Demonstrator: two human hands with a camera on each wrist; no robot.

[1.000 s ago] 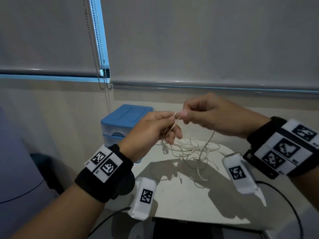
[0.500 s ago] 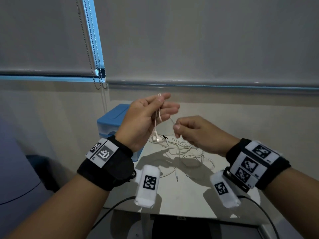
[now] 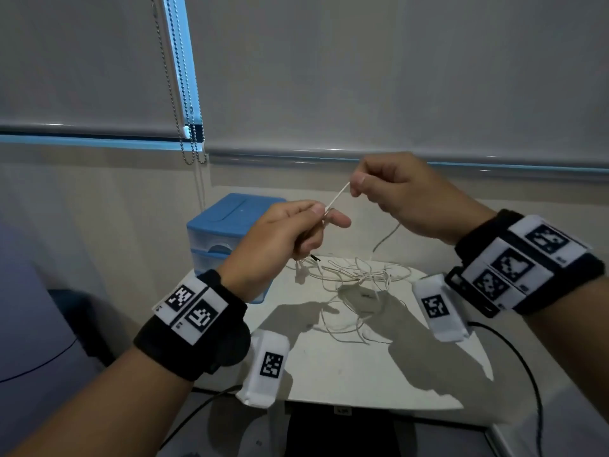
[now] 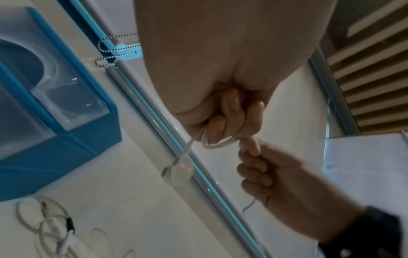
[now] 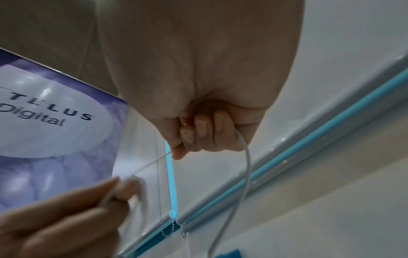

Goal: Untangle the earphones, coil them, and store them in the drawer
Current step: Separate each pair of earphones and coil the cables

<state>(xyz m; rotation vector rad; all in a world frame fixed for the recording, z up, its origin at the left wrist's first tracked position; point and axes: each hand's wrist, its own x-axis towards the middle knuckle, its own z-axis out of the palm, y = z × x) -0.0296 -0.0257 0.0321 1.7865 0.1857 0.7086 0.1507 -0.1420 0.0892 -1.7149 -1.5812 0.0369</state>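
Note:
White wired earphones (image 3: 357,278) lie in a tangled heap on the white table (image 3: 346,374), with a strand lifted into the air. My left hand (image 3: 321,214) pinches that cord (image 3: 336,199) between thumb and forefinger, with loops of cord (image 4: 217,142) in its curled fingers and an earbud (image 4: 180,172) dangling below. My right hand (image 3: 357,183), higher and to the right, pinches the same strand, which is taut between the hands. From the right fist more cord (image 5: 245,167) hangs down to the heap. The blue drawer unit (image 3: 230,229) stands at the table's back left, drawers closed.
Roller blinds (image 3: 362,70) cover the window behind the table, and a bead chain (image 3: 188,133) hangs down above the drawer unit. A purple printed panel (image 5: 50,143) stands at the left. Black cables (image 3: 524,367) trail from the wrist cameras over the table's front edge.
My right hand has risen from below the left to above and right of it, drawing the cord taut. My left hand has dropped a little and closed from an upturned hold into a pinch.

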